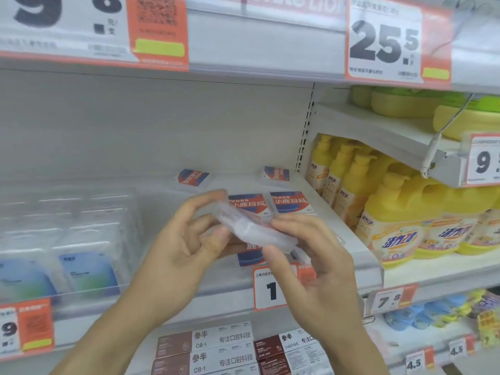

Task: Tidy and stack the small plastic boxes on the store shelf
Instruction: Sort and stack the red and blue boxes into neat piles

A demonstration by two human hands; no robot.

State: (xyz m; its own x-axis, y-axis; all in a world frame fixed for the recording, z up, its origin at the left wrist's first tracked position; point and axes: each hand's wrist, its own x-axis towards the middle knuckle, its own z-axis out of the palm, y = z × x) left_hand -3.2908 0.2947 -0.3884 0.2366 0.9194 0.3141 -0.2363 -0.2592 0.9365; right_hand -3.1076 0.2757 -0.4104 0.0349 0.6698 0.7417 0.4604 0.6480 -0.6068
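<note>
Both hands hold one small clear plastic box (251, 228) tilted in front of the shelf. My left hand (189, 234) grips its left end, and my right hand (311, 255) pinches its right end. Behind them, two boxes with red and blue labels (247, 204) (290, 203) stand side by side on the white shelf (162, 196). Two more small boxes (193, 178) (276, 174) lie farther back, apart from each other. Another box (250, 257) shows partly under my hands.
Clear blister packs (81, 266) fill the shelf's left side. Yellow pump bottles (392, 217) stand on the neighbouring shelf to the right. Price tags (270, 288) line the shelf edge. Toothpaste cartons (221, 350) lie on the shelf below.
</note>
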